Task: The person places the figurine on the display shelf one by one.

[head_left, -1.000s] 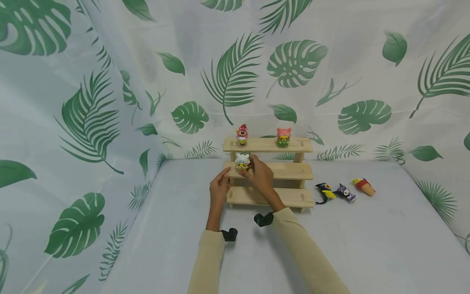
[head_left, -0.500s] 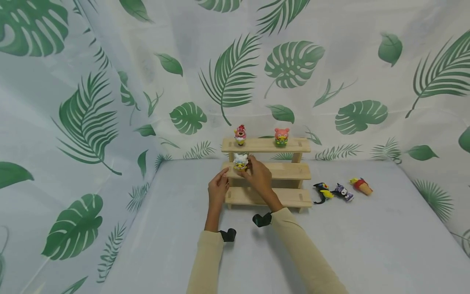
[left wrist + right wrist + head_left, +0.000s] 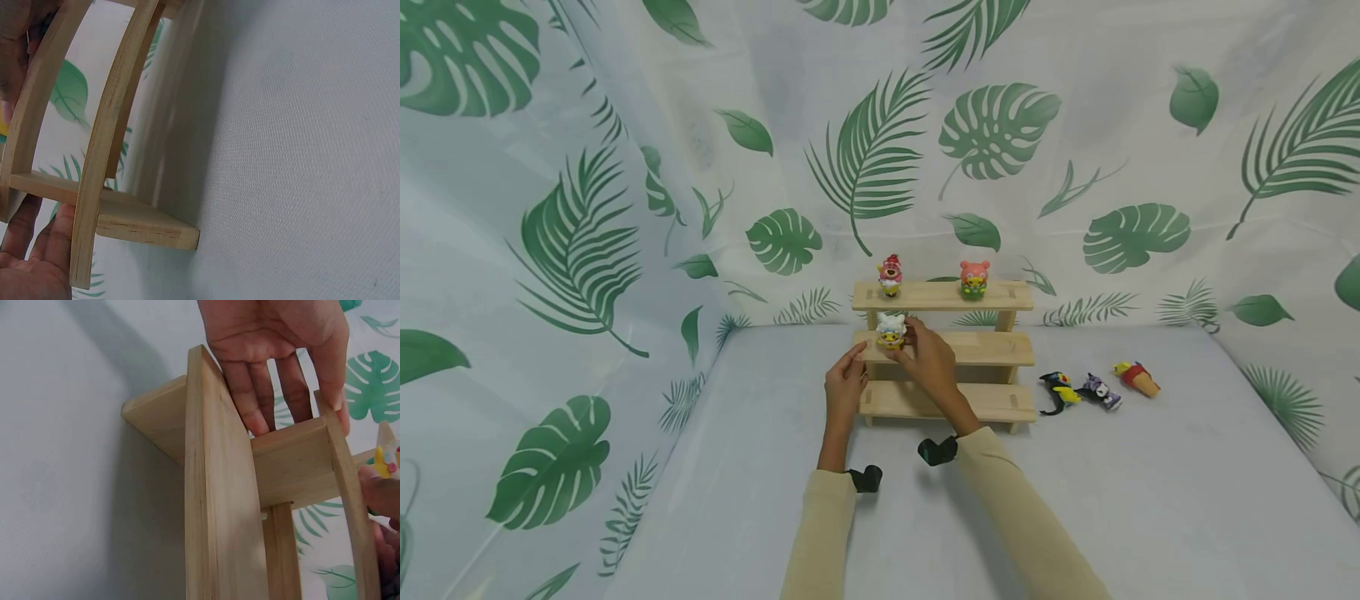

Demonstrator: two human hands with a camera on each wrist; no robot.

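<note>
A small figurine (image 3: 891, 330) with a fluffy white hood and yellow face stands upright at the left end of the middle shelf of a three-tier wooden display stand (image 3: 970, 350). My right hand (image 3: 932, 358) reaches across from the right and holds it between thumb and fingers. At that shelf's left end, my left hand (image 3: 846, 383) pinches the wood between thumb and forefinger. Its other fingers (image 3: 294, 387) extend beside the stand's side support in the right wrist view. Only a yellow bit of the figurine (image 3: 384, 464) shows there, partly behind the right thumb.
On the top shelf stand a pink figurine with a red top (image 3: 891, 276) and a pink-hooded figurine with a green body (image 3: 974, 279). Right of the stand lie a black-and-yellow figurine (image 3: 1060, 392), a purple-and-white one (image 3: 1101, 392) and a red-and-tan one (image 3: 1138, 379). A leaf-print curtain (image 3: 880, 167) hangs behind.
The head view has shifted slightly, moving the scene a little left in the picture. Both hands keep their places on the figurine and the shelf end.
</note>
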